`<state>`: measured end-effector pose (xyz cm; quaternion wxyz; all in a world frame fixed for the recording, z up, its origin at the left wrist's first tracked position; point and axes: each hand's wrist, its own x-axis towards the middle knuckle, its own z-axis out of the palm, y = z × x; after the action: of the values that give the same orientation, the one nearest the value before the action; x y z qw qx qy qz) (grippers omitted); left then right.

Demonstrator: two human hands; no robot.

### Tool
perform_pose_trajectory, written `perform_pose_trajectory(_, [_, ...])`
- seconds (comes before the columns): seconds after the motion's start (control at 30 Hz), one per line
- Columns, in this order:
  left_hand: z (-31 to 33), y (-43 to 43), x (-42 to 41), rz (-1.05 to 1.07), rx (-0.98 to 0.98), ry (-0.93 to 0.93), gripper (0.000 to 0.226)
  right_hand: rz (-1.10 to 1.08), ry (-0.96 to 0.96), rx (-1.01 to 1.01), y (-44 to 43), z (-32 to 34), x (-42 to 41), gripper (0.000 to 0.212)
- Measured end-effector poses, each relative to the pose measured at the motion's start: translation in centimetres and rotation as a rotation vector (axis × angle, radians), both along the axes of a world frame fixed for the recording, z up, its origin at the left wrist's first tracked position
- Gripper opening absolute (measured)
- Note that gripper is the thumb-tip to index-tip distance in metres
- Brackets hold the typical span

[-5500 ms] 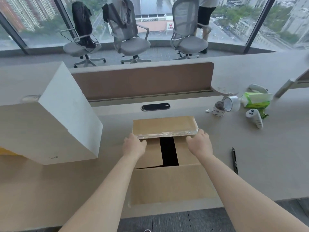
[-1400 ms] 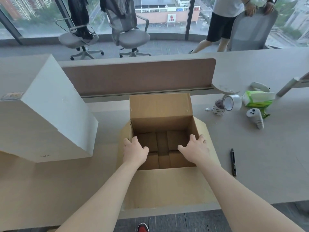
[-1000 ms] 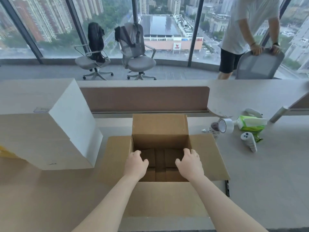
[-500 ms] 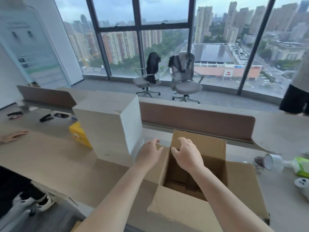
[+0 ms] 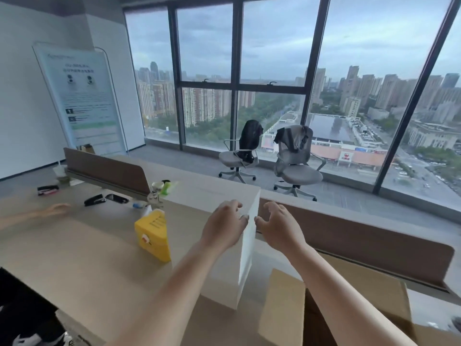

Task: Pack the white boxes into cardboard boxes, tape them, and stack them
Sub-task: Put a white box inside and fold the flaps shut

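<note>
The white box (image 5: pixel 245 258) stands upright on the bench (image 5: pixel 74 258), at 12 o'clock from the person. The left hand (image 5: pixel 224 226) lies flat on its near face close to the top, its fingers only lightly bent and their tips at the box's near upright edge. The right hand (image 5: pixel 279 228) is spread wide at 3 o'clock of that edge, fingers bent and apart. Its thumb tip is at the box's side face, though I cannot tell if it touches. Neither hand has closed round the box. The cardboard box (image 5: pixel 282 308) sits open at 4 o'clock of the white box, just beside it. A yellow box (image 5: pixel 152 236) stands at 9 o'clock of the white box, near it.
</note>
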<state>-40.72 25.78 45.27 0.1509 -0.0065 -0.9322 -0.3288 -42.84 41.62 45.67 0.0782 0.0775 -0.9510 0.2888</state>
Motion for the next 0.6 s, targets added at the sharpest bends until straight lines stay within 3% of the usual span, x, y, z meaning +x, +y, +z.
perform_pose_trajectory(0.37, [-2.0, -13.8, -9.8, 0.007, -0.150, -0.072, 0.046, -0.175, -0.100, 0.126, -10.2, -1.5, -6.7, 0.053])
perform_pose_trajectory(0.6, [-3.5, -18.0, -13.6, 0.087, -0.312, -0.169, 0.066, -0.327, -0.321, 0.147, -11.7, -2.5, -10.3, 0.081])
